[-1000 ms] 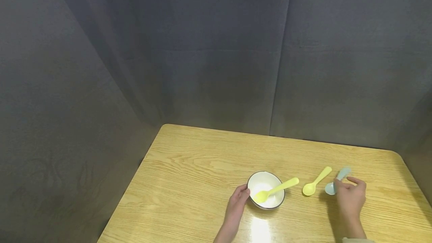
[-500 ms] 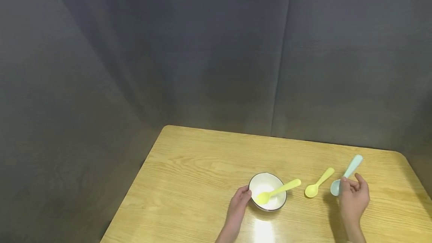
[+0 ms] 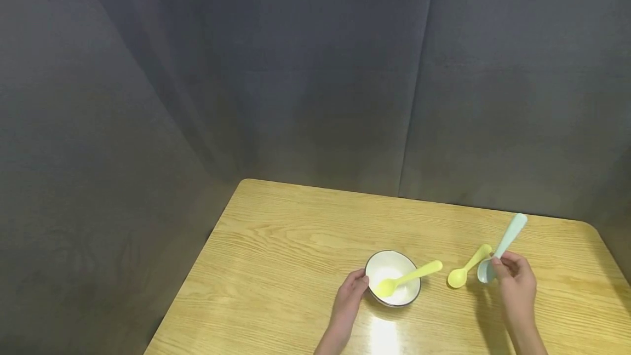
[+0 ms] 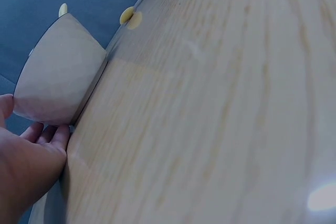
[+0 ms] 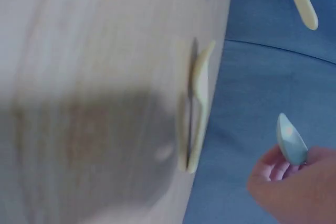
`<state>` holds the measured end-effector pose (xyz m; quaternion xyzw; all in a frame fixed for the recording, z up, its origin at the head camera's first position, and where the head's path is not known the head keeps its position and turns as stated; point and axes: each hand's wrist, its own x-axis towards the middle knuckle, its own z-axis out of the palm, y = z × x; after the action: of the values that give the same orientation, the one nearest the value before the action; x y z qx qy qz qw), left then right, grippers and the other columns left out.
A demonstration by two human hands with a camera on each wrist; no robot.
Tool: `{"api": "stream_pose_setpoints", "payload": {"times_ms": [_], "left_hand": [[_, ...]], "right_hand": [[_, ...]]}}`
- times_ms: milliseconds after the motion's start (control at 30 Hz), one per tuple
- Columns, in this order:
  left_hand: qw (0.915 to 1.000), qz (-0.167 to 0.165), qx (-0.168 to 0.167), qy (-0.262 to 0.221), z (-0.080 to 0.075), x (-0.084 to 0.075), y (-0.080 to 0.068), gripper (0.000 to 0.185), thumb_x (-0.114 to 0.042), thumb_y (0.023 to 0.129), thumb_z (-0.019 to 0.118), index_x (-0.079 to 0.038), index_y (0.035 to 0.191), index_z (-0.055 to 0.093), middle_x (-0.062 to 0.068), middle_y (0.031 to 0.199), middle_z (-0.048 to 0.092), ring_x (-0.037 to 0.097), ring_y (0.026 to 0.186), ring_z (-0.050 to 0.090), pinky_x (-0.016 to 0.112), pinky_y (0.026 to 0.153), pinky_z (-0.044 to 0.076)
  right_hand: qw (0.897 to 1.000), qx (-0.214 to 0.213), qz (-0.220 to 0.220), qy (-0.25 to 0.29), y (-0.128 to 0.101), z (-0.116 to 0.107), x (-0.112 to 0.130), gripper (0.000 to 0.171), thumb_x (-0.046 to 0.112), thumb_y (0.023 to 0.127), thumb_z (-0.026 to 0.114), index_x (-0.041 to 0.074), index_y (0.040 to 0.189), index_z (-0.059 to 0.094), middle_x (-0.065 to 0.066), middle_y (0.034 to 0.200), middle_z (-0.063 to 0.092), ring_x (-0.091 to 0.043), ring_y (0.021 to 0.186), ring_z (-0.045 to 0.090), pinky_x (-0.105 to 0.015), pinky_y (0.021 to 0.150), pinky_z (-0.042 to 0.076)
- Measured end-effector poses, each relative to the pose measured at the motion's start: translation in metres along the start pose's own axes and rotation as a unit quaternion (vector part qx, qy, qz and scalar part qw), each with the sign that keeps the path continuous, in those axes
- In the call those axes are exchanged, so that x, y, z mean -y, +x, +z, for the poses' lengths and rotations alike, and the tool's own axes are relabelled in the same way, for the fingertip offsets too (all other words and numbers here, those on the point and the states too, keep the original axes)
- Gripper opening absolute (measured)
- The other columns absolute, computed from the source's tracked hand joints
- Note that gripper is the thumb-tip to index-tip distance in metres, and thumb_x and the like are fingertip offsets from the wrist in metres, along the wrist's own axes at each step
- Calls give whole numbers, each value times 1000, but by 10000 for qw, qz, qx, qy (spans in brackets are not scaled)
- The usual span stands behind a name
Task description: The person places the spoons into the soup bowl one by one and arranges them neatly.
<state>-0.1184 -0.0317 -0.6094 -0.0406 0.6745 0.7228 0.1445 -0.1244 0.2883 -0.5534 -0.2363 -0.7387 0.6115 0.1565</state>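
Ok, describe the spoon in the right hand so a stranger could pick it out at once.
On the wooden table, look right of the white bowl that the left hand touches. The right hand pinches a pale blue spoon, lifted with its handle pointing up and away. The other two spoons are yellow: one rests in the bowl, one lies flat beside it.

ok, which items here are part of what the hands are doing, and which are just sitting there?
In use:
- pale blue plastic spoon, pinched in the right hand
- white round bowl with dark rim, left hand touching its side
- yellow plastic spoon in the bowl

Lying about:
- second yellow plastic spoon on the wooden table
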Motion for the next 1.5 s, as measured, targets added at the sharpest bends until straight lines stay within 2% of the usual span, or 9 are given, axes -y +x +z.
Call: {"api": "stream_pose_setpoints", "payload": {"times_ms": [67, 133, 333, 500, 633, 767, 933, 1133, 1500], "left_hand": [[10000, 34, 7, -2, 0, 0, 0, 49, -45, 106, 52, -13, 141, 58, 1, 137, 64, 34, 139, 49, 67, 114, 34], [10000, 76, 26, -1, 0, 1, 0, 48, -44, 106, 52, -13, 141, 58, 1, 136, 64, 34, 139, 49, 68, 114, 34], [10000, 89, 21, -31, 1, 1, 0, 48, -44, 106, 52, -11, 141, 58, 1, 137, 64, 34, 139, 49, 66, 115, 34], [9999, 108, 54, -52, -1, 2, 0, 49, -44, 106, 52, -11, 142, 58, 2, 137, 64, 33, 138, 50, 65, 115, 35], [10000, 59, 35, -40, 0, 1, 0, 50, -45, 106, 52, -11, 142, 58, 1, 136, 64, 33, 137, 51, 65, 115, 35], [10000, 11, 21, -58, 0, 1, 0, 50, -46, 105, 52, -11, 141, 58, 1, 137, 63, 35, 138, 50, 67, 115, 34], [10000, -6, 14, -79, 0, 1, 1, 50, -46, 105, 52, -12, 142, 58, 2, 138, 63, 34, 139, 49, 66, 115, 34], [10000, 49, 17, -80, 0, 1, 1, 50, -45, 105, 52, -11, 141, 58, 2, 138, 63, 34, 139, 49, 66, 115, 34], [10000, 90, -14, -30, 0, 2, 2, 50, -45, 105, 53, -10, 141, 58, 3, 138, 64, 33, 137, 52, 64, 115, 37]], "right_hand": [[9990, 158, 1, 416, -1, -1, 5, 11, 2, 107, 50, 3, 118, 52, 22, 96, 62, 4, 93, 58, -5, 80, 48], [9985, 267, -112, 462, -3, -1, 9, 12, 0, 107, 50, 0, 118, 51, 23, 94, 64, 5, 93, 59, -5, 81, 48], [9904, 408, -880, -988, -8, 1, 17, 23, 5, 106, 54, -9, 125, 50, 25, 98, 59, 12, 91, 53, -4, 78, 45], [9888, 549, -898, -1062, -9, 4, 18, 24, 6, 105, 58, -9, 123, 51, 24, 97, 59, 11, 90, 53, -6, 76, 46], [9921, 709, -760, -704, -11, 7, 22, 22, 4, 104, 60, -8, 120, 52, 24, 95, 61, 7, 90, 57, -7, 78, 48], [9939, 925, -553, 231, -12, 10, 26, 16, 0, 101, 64, -3, 115, 57, 17, 93, 65, 1, 87, 60, -9, 78, 51], [9816, 1154, -481, 1445, -14, 13, 28, 19, -4, 98, 66, 8, 113, 64, 10, 95, 69, -3, 86, 64, -13, 77, 54], [9736, 1353, -507, 1765, -15, 18, 30, 29, -7, 96, 68, 17, 112, 67, 9, 92, 69, -4, 82, 64, -16, 72, 54], [9605, 1619, -394, 2231, -20, 25, 39, 17, -7, 98, 65, 7, 97, 74, 2, 87, 74, -9, 78, 70, -20, 69, 57]]}}
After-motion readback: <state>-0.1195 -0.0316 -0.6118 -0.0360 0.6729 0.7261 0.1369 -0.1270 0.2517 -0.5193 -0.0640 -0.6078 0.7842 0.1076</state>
